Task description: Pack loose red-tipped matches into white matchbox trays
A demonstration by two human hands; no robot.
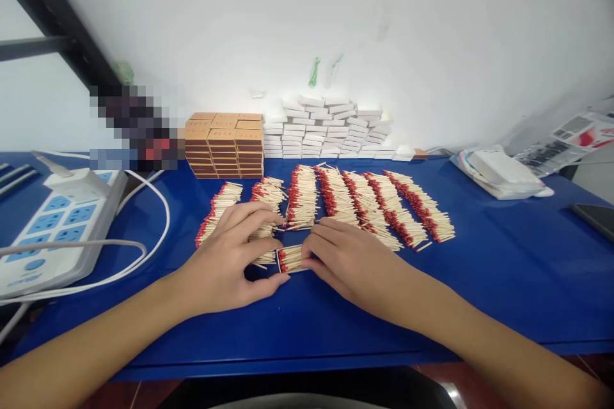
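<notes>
Both hands meet at a small white matchbox tray filled with red-tipped matches, lying on the blue table. My left hand curls around the tray's left end, thumb below and fingers above. My right hand pinches its right end. Just beyond the hands, several rows of loose matches lie side by side, heads to the left.
Brown matchbox sleeves and white inner trays are stacked against the wall. A white power strip with cables lies at left. A white packet and a dark phone lie at right.
</notes>
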